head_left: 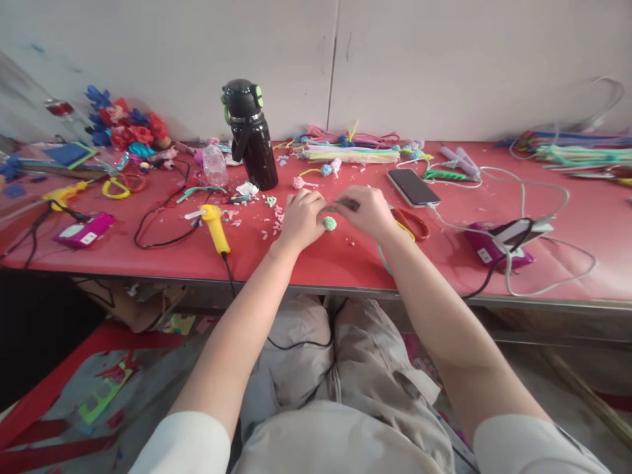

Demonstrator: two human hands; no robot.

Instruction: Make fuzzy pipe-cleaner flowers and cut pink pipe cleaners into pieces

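Over the red table (316,266), both my hands come together at the middle. My left hand (302,220) is closed in a pinch at one end of a thin green pipe cleaner (340,206). At its other end, the fingers of my right hand (366,209) are closed round it. Just below the fingertips is a small fuzzy green ball (330,224); whether it is attached to the pipe cleaner I cannot tell. Pink clippings (279,218) lie beside my left hand. Red-handled scissors (417,224) are partly behind my right forearm.
A yellow glue gun (215,227) and a black bottle (254,148) stand left of my hands. A phone (413,187) lies at the right, near a purple box (481,247) with white cables. Bundled pipe cleaners (350,153) lie along the back. Another person's foot (143,309) shows below, left.
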